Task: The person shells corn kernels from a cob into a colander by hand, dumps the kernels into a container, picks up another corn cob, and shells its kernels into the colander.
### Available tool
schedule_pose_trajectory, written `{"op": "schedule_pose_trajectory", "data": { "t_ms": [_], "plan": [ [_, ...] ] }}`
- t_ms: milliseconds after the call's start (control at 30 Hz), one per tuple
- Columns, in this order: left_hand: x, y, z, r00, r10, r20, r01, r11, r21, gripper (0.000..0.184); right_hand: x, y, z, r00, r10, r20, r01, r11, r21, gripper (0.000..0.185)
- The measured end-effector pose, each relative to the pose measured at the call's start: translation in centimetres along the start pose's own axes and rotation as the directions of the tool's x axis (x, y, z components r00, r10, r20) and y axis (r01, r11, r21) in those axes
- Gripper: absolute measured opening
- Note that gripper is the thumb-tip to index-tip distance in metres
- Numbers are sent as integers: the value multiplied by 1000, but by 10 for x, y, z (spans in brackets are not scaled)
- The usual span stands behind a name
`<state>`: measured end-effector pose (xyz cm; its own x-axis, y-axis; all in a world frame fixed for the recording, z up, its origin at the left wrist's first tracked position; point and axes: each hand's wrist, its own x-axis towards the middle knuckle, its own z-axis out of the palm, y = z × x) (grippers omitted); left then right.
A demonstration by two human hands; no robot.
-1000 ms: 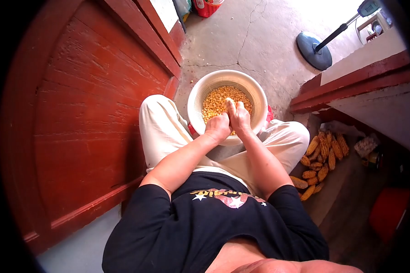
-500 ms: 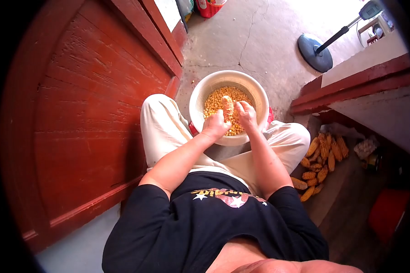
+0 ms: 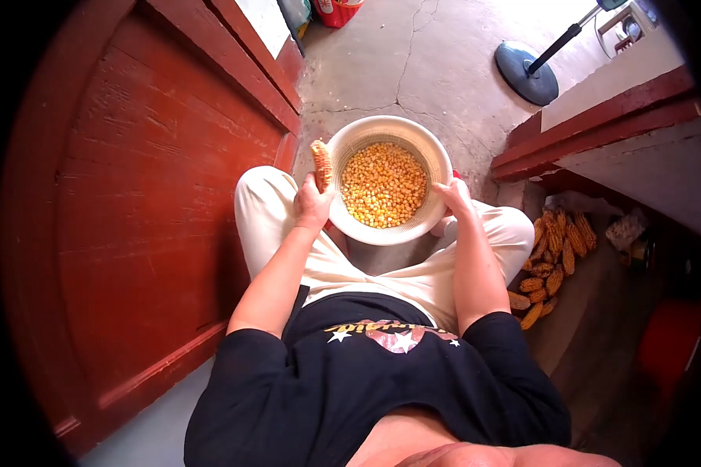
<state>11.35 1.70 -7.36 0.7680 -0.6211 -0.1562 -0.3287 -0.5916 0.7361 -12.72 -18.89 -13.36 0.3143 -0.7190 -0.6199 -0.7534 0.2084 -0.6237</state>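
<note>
Between my knees stands a round white plastic basket (image 3: 354,227) with loose yellow corn kernels (image 3: 385,185) spread over its bottom. My left hand (image 3: 313,205) is closed round the lower end of a corn cob (image 3: 322,161), which points up and away from me just outside the basket's left rim. Much of that cob looks stripped, orange-brown. On the opposite side, my right hand (image 3: 453,197) grips the basket's right rim, thumb over the edge; its other fingers are partly hidden behind the wall.
Several whole corn cobs (image 3: 557,249) lie piled on the floor to my right. A red wooden door (image 3: 156,210) stands close on my left. Ahead are a black round stand base (image 3: 526,73) with a pole and a red bag (image 3: 337,11).
The cob, held over the basket's middle before, has moved left past the rim in my left hand. My right hand has left the cob and moved right onto the rim.
</note>
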Motion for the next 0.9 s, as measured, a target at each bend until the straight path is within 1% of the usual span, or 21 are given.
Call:
{"op": "schedule_pose_trajectory", "data": {
  "t_ms": [33, 67, 133, 200, 267, 300, 333, 400, 467, 500, 533, 567, 600, 667, 700, 733, 767, 800, 833, 867, 900],
  "plan": [
    [5, -10, 4, 998, 31, -49, -26, 995, 95, 33, -5, -1, 1, 999, 22, 26, -25, 993, 117, 31],
    [10, -18, 7, 998, 34, -49, -29, 995, 96, 33, -10, -3, 2, 998, 40, 53, -51, 972, 231, 29],
    [16, -29, 13, 997, 43, -66, -36, 995, 97, 34, -7, 0, 2, 997, 43, 61, -56, 974, 218, 27],
    [25, -35, 13, 994, 58, -89, -45, 989, 140, 36, -1, -2, -1, 997, 28, 78, -43, 979, 197, 26],
    [28, -37, 5, 997, -50, -65, 42, 992, -122, 37, -19, -13, -4, 983, -147, -107, 163, 974, 155, 25],
    [32, -41, -3, 977, -209, 39, 204, 872, -446, 35, -30, -20, -11, 986, -131, -102, 150, 967, 207, 27],
    [33, -36, -12, 962, -272, 37, 239, 767, -595, 30, -40, -30, -19, 988, -111, -105, 139, 939, 314, 23],
    [36, -29, -27, 970, -245, 2, 211, 830, -516, 29, -29, -17, -33, 984, -142, -110, 177, 874, 452, 23],
    [35, -19, -30, 970, -224, 98, 243, 837, -490, 27, -38, -22, -45, 967, -199, -158, 254, 788, 561, 22],
    [35, -20, -23, 961, -227, 155, 273, 855, -440, 28, -36, -21, -47, 969, -186, -163, 247, 744, 621, 22],
    [31, -10, -23, 935, -208, 287, 296, 903, -311, 36, -48, -34, -48, 964, -187, -191, 267, 693, 670, 24],
    [22, -7, -14, 964, -88, 251, 145, 965, -219, 42, -45, -33, -47, 963, -188, -194, 271, 677, 684, 24],
    [14, -4, -5, 971, 45, 237, -17, 993, -119, 49, -41, -29, -49, 962, -181, -206, 274, 660, 700, 25],
    [12, -13, 16, 970, -15, 241, 66, 976, -208, 60, -45, -28, -50, 948, -238, -212, 317, 633, 706, 26],
    [13, -22, 25, 976, -40, 215, 117, 927, -357, 61, -46, -25, -55, 955, -241, -171, 293, 705, 645, 24],
    [18, -25, 24, 937, -116, 330, 271, 838, -475, 56, -42, -18, -56, 958, -278, -70, 261, 746, 612, 23],
    [17, -17, 17, 897, -214, 387, 413, 718, -561, 46, -50, -30, -56, 970, -210, -126, 242, 902, 358, 23],
    [16, -7, 12, 844, -308, 438, 533, 566, -629, 39, -56, -41, -52, 994, -42, -106, 72, 949, 307, 21],
    [29, -30, 17, 785, -277, 555, 609, 514, -604, 38, -41, -33, -44, 994, -5, -108, 24, 984, 176, 22],
    [24, -22, 10, 765, -246, 595, 627, 498, -599, 39, -26, -24, -36, 993, 32, -110, -28, 999, 43, 24],
    [19, -16, 7, 747, -212, 630, 649, 439, -622, 39, -15, -3, -19, 992, -102, -76, 125, 899, 420, 27]
  ]
}}
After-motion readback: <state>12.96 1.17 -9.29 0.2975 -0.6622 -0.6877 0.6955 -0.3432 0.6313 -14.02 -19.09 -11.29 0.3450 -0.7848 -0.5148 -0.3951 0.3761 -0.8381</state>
